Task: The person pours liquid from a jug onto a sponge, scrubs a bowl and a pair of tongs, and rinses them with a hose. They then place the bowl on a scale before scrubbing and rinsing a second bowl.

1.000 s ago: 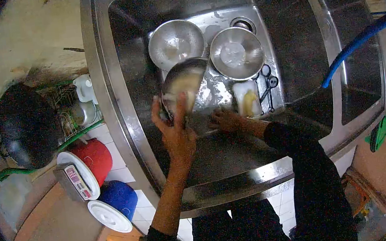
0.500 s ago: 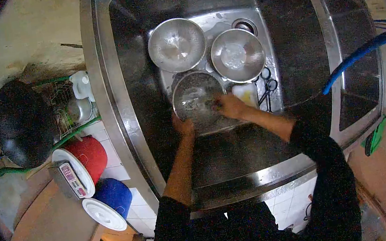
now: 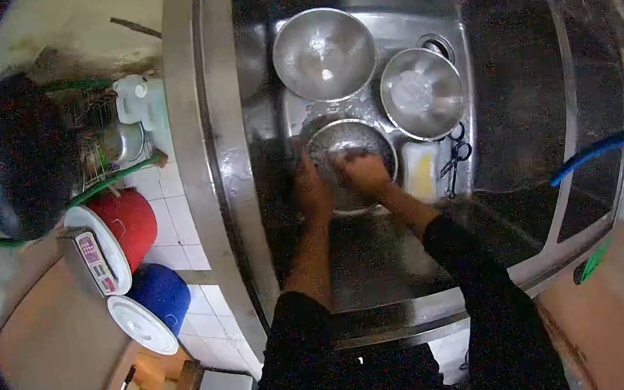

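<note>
A metal bowl (image 3: 369, 138) stands in the steel sink (image 3: 383, 264), closest to me. My left hand (image 3: 313, 191) grips the bowl at its left rim, its fingers partly blurred. Inside the bowl my right hand (image 3: 364, 174) is closed and pressed to the inner surface; whatever it may hold is hidden. Just right of that hand lies a small white tray (image 3: 413, 184) with something yellow in it. Dark-handled scissors (image 3: 462, 151) rest beside the tray.
Two more metal bowls, a wide one (image 3: 318, 54) and a smaller one (image 3: 437, 105), sit farther back, near the drain (image 3: 435, 44). A blue hose (image 3: 602, 147) hangs over the sink's right side. Red (image 3: 127, 225) and blue (image 3: 160, 291) buckets stand outside on the left.
The view has shifted, so the sink appears farther right. My right hand has moved toward the bowl's middle, and my left hand still holds its left side.
</note>
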Demonstrator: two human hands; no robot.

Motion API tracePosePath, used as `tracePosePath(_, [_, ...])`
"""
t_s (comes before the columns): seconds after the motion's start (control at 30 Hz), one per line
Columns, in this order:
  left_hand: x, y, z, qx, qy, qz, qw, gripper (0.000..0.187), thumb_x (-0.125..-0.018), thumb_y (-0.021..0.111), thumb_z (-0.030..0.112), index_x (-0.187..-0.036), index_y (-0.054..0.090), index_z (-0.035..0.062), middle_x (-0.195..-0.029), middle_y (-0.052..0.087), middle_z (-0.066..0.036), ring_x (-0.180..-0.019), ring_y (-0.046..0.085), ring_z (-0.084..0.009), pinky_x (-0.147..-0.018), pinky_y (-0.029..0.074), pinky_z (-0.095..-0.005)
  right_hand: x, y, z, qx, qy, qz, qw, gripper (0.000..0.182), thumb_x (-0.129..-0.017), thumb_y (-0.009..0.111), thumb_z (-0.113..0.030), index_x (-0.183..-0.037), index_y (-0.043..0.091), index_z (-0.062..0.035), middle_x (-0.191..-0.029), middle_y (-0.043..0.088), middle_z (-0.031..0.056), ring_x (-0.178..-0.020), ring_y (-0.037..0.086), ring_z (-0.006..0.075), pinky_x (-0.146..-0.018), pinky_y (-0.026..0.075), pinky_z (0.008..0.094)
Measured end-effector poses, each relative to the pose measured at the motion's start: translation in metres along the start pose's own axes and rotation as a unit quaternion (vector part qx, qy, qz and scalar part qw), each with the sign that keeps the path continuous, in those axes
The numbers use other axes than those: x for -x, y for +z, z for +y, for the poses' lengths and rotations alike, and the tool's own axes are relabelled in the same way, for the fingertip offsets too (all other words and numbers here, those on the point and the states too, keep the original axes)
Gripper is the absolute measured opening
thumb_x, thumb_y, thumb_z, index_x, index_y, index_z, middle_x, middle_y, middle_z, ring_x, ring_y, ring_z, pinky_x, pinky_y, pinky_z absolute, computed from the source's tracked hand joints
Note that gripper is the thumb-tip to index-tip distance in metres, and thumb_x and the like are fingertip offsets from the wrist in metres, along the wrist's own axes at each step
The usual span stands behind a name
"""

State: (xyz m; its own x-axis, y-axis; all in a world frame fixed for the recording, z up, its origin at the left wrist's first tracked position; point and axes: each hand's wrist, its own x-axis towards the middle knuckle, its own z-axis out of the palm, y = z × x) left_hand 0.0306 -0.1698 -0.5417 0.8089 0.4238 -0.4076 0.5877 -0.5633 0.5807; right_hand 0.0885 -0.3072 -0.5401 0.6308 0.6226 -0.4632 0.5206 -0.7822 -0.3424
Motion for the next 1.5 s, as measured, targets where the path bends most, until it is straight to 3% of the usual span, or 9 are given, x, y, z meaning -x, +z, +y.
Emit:
tracePosePath(0.17, [-0.012, 0.004, 0.01, -0.08, -0.009, -0.062, 0.995, 0.072, -0.077, 0.061, 0.008, -0.139, 0.026, 0.0178, -0.112, 0.048, -0.031, -0.082, 0.061, -0.038, -0.065, 0.052, -0.0379, -0.005, 0.032, 0.004, -0.016, 0.124, 0.003, 0.992, 0.042, -0.082, 0.048, -0.019, -0.124, 0.043, -0.0216, -0.113, 0.055, 0.015, -0.083, 0.063, 0.0332, -0.066, 0.051, 0.0468])
tracePosePath(0.23, [-0.011, 0.005, 0.019, -0.208, 0.022, -0.015, 0.978, 0.074, -0.076, 0.062, 0.009, -0.139, 0.024, 0.0247, -0.121, 0.04, -0.031, -0.076, 0.063, -0.0357, -0.059, 0.054, -0.0362, 0.017, 0.048, 0.003, 0.081, -0.127, 0.085, 0.985, 0.041, -0.081, 0.048, -0.017, -0.122, 0.045, -0.0203, -0.109, 0.056, 0.0166, -0.078, 0.063, 0.0353, -0.062, 0.05, 0.0471])
tracePosePath(0.4, [-0.015, 0.017, 0.021, -0.208, 0.023, -0.038, 0.977, 0.07, -0.084, 0.05, 0.005, -0.139, 0.018, 0.0343, -0.131, 0.034, -0.027, -0.062, 0.064, -0.0288, -0.045, 0.053, -0.034, -0.004, -0.012, 0.009, -0.029, 0.102, 0.038, 0.994, 0.041, -0.08, 0.05, -0.024, -0.121, 0.047, -0.0187, -0.101, 0.06, 0.0208, -0.076, 0.064, 0.034, -0.063, 0.051, 0.0454])
tracePosePath(0.57, [-0.021, 0.014, 0.029, -0.315, 0.029, 0.005, 0.948, 0.072, -0.083, 0.047, 0.0, -0.137, 0.02, 0.0383, -0.13, 0.034, -0.027, -0.06, 0.064, -0.0273, -0.047, 0.053, -0.0321, 0.0, 0.037, 0.024, 0.002, 0.062, -0.036, 0.997, 0.045, -0.079, 0.053, -0.032, -0.122, 0.05, -0.0176, -0.104, 0.059, 0.0227, -0.089, 0.061, 0.0368, -0.074, 0.049, 0.0468])
tracePosePath(0.77, [-0.026, -0.003, 0.043, -0.28, 0.148, 0.029, 0.948, 0.07, -0.079, 0.053, 0.001, -0.136, 0.025, 0.0297, -0.13, 0.035, -0.023, -0.055, 0.062, -0.026, -0.043, 0.052, -0.0322, -0.004, -0.017, 0.014, 0.031, 0.154, -0.028, 0.987, 0.059, -0.079, 0.053, -0.026, -0.134, 0.033, -0.021, -0.091, 0.061, 0.0232, -0.08, 0.063, 0.0357, -0.068, 0.051, 0.0465])
tracePosePath(0.93, [0.008, -0.004, 0.046, -0.121, 0.02, 0.067, 0.99, 0.089, -0.066, 0.064, -0.003, -0.139, 0.016, 0.0116, -0.128, 0.037, -0.025, -0.089, 0.057, -0.041, -0.076, 0.05, -0.044, -0.017, -0.01, 0.018, -0.01, 0.219, 0.049, 0.974, 0.063, -0.084, 0.048, -0.026, -0.135, 0.021, -0.0022, -0.078, 0.062, 0.0217, -0.066, 0.063, 0.0363, -0.058, 0.051, 0.0475])
tracePosePath(1.07, [0.0, 0.007, 0.029, -0.029, -0.062, -0.039, 0.997, 0.086, -0.067, 0.062, -0.005, -0.138, 0.014, 0.0048, -0.108, 0.051, -0.027, -0.089, 0.057, -0.041, -0.074, 0.048, -0.0457, -0.022, -0.012, 0.018, -0.004, 0.2, 0.111, 0.973, 0.053, -0.085, 0.048, -0.025, -0.13, 0.03, -0.0039, -0.075, 0.063, 0.0203, -0.061, 0.062, 0.0363, -0.056, 0.05, 0.0484])
tracePosePath(1.37, [-0.01, 0.007, 0.027, 0.015, 0.011, -0.021, 1.0, 0.085, -0.066, 0.062, -0.007, -0.139, 0.019, 0.0087, -0.084, 0.059, -0.027, -0.08, 0.059, -0.0411, -0.067, 0.048, -0.0465, -0.013, 0.014, 0.031, 0.023, -0.171, 0.068, 0.983, 0.045, -0.076, 0.049, -0.009, -0.121, 0.049, -0.011, -0.111, 0.056, 0.0158, -0.095, 0.057, 0.0317, -0.087, 0.043, 0.0465])
tracePosePath(1.5, [-0.014, -0.003, 0.041, -0.011, -0.003, -0.074, 0.997, 0.086, -0.065, 0.062, -0.007, -0.139, 0.021, 0.0096, -0.078, 0.058, -0.026, -0.073, 0.059, -0.0407, -0.063, 0.047, -0.0474, -0.019, -0.02, 0.023, -0.023, 0.061, 0.082, 0.994, 0.04, -0.077, 0.055, -0.016, -0.116, 0.051, -0.01, -0.103, 0.059, 0.0176, -0.089, 0.059, 0.0369, -0.077, 0.047, 0.0473])
